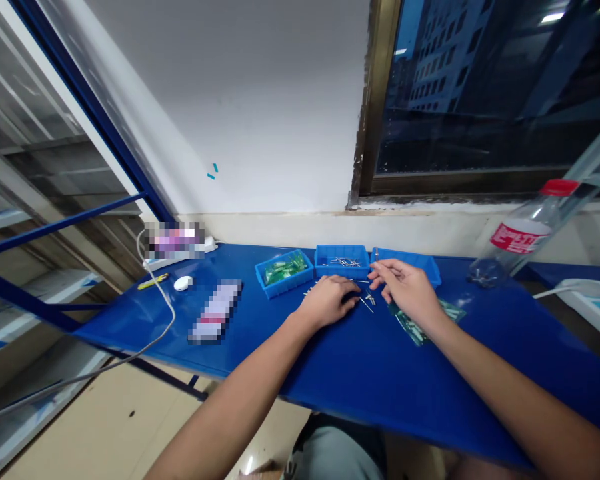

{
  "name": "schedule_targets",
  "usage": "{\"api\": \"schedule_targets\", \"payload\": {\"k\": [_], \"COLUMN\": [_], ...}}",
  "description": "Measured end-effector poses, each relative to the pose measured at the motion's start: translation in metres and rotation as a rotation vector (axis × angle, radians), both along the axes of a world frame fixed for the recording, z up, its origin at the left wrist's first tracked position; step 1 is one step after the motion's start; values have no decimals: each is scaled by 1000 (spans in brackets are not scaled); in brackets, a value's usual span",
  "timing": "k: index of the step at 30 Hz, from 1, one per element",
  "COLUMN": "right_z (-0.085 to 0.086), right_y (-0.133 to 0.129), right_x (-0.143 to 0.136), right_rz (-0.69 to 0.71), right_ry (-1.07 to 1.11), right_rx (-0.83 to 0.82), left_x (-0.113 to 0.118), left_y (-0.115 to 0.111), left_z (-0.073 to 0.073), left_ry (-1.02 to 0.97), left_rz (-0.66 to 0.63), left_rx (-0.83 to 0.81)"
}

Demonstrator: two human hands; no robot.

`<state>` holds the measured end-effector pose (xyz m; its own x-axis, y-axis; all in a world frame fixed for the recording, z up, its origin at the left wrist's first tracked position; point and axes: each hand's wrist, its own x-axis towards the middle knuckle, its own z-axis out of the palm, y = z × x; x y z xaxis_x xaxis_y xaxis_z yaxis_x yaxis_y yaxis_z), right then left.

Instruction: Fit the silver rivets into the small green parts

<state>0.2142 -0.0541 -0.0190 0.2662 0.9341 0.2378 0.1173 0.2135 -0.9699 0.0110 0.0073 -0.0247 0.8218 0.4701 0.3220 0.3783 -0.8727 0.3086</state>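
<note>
Pins (pixel 366 301) lie loose on the blue desk (pixel 360 373) near its far edge, just in front of the middle blue tray (pixel 341 261), and both of our hands work over them. Our left hand (pixel 327 301) rests palm down on the desk with its fingers curled over the small pieces; whether it grips one we cannot tell. Our right hand (pixel 405 288) is raised a little, its fingers pinched on what looks like a thin pin, too small to be sure of. A tray of green parts (pixel 284 270) sits to the left of the middle tray, a third tray (pixel 423 261) to its right, and a strip of green parts (pixel 414 327) lies under our right wrist. To do this well, we judge, we should keep the wrists planted on the desk, pick one pin at a time with the fingertips, and keep the loose pile tight so nothing rolls toward the near edge. A plastic bottle (pixel 523 235) leans at the far right corner, well apart.
</note>
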Motion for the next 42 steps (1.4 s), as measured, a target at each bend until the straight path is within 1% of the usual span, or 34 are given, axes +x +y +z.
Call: {"api": "schedule_targets", "payload": {"k": [4, 6, 8, 10, 14, 16, 18, 21, 24, 28, 33, 36, 39, 42], "right_z": [-1, -2, -3, -4, -8, -12, -15, -19, -21, -24, -27, -28, -23, -17], "right_y": [5, 7, 9, 9, 0, -5, -10, -12, -9, -6, 1, 4, 4, 1], "right_x": [-3, -6, -8, -8, -3, 0, 3, 4, 2, -1, 2, 4, 4, 1], "right_rz": [49, 72, 74, 45, -16, 3, 53, 130, 166, 169, 159, 123, 64, 12], "right_ry": [-18, -36, -105, -280, -846, -1075, -1220, -1331, -1366, -1323, -1137, -1059, -965, -806], "right_rx": [3, -31, -67, -48, 170, 241, 262, 270, 277, 304, 325, 318, 317, 311], "left_x": [0, -1, -1, -2, -2, -2, -3, -3, -3, -2, -2, -2, -1, 0], "left_y": [1, 1, 1, 0, -1, -2, -3, -3, -3, -3, -3, -3, -4, -5], "left_z": [0, 0, 0, 0, 1, 3, 5, 5, 5, 5, 6, 7, 8, 9], "left_ry": [19, 21, 15, 4, -29, -62, -90, -102, -107, -117, -119, -138, -157, -180], "left_rz": [4, 18, 38, 58, 125, 167, 195, 202, 193, 195, 197, 182, 144, 124], "left_rx": [28, 47, 66, 76, 62, 49, 41, 27, 9, 0, -17, -35, -75, -138]}}
